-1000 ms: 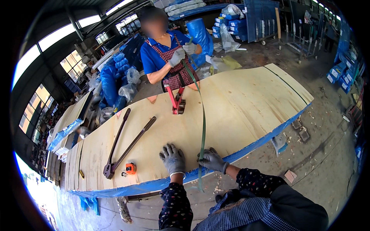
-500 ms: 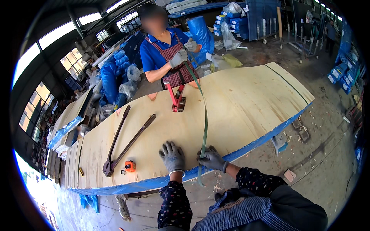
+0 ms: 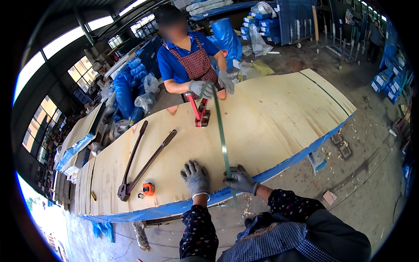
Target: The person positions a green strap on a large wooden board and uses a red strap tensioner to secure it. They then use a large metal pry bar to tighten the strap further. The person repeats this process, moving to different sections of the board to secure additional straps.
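Observation:
My left hand (image 3: 196,179), in a grey glove, lies flat with fingers spread on the pale plywood stack (image 3: 270,118) near its front edge. To its right, my right hand (image 3: 242,181), gloved too, has its fingers closed around a green strap (image 3: 223,144). The strap runs across the stack to the far side, and its loose end hangs past the front edge. Over there a co-worker's gloved hand (image 3: 202,89) grips the strap, and the other gloved hand (image 3: 225,82) is beside the far edge. A red-handled strapping tensioner (image 3: 201,114) stands left of the strap.
A long-handled crimping tool (image 3: 140,170) and an orange tape measure (image 3: 148,189) lie on the left of the stack. Another green strap (image 3: 325,94) crosses its right end. Blue sheeting (image 3: 301,150) wraps the sides. Blue bundles (image 3: 124,94) are piled at the far left.
The co-worker's hands have dropped from chest height to the far edge. The strap's far part has swung left, while its loose front end has moved slightly right. My hands have hardly moved.

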Motion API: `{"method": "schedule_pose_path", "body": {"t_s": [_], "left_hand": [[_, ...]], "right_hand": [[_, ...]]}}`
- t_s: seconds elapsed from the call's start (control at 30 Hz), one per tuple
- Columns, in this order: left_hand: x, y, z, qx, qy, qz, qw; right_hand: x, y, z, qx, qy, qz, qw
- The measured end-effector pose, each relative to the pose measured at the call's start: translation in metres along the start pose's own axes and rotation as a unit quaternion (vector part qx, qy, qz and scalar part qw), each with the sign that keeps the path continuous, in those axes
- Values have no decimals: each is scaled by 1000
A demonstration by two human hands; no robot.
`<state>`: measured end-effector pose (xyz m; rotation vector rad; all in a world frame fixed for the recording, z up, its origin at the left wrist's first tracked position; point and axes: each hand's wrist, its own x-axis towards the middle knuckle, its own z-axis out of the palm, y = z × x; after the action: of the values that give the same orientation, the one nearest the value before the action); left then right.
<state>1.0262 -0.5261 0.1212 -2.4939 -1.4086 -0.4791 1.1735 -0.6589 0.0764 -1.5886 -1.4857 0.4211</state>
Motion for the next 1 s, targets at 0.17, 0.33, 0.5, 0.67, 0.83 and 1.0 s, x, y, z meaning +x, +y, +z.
{"method": "schedule_pose_path", "body": {"t_s": [0.17,0.33,0.5,0.67,0.83,1.0], "left_hand": [[-1,1,-3,6,-14,4,1000],[0,3,-3,11,-47,-8,999],[-1,2,-5,-7,-14,1,1000],[1,2,-2,16,-26,-6,1000],[-1,-1,-4,23,-13,-1,1000],[0,4,-5,3,-29,-5,1000]], "right_hand": [[-2,5,4,5,14,-20,1000],[-4,3,7,0,62,-29,998],[3,-6,2,76,62,50,994],[5,8,7,198,93,119,968],[5,-8,-6,363,31,208,908],[8,-2,-12,325,18,215,921]]}}
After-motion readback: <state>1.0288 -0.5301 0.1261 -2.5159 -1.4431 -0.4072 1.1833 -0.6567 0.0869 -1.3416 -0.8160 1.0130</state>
